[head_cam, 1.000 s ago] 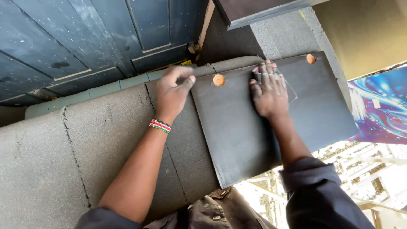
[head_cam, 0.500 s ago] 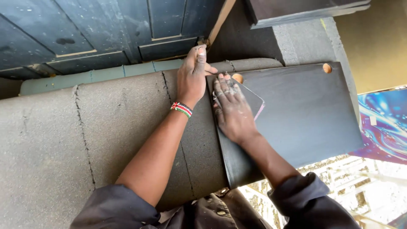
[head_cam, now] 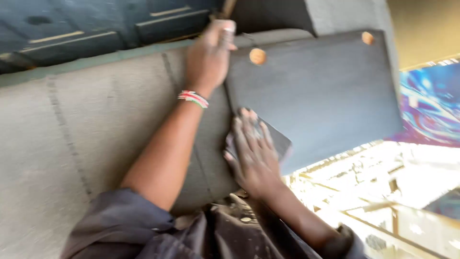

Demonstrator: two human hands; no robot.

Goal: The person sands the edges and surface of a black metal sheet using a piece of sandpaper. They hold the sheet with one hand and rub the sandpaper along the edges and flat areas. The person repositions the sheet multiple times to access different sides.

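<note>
A dark grey flat panel [head_cam: 326,91] lies on a grey concrete ledge [head_cam: 96,124], with two round orange plugs [head_cam: 258,56] near its far edge. My left hand [head_cam: 208,55], with a beaded band at the wrist, grips the panel's far left corner. My right hand [head_cam: 251,151] presses flat on a dark sheet of sandpaper [head_cam: 278,141] at the panel's near left corner. The picture is motion-blurred.
A dark blue panelled door [head_cam: 96,24] lies beyond the ledge. Right of the panel there is a colourful blue and purple surface [head_cam: 431,110], and bright sunlit ground with timber frames [head_cam: 383,201] lies below the panel's near edge.
My right hand has slid with the sandpaper from the panel's far edge down to its near left corner. My left hand stays at the far corner.
</note>
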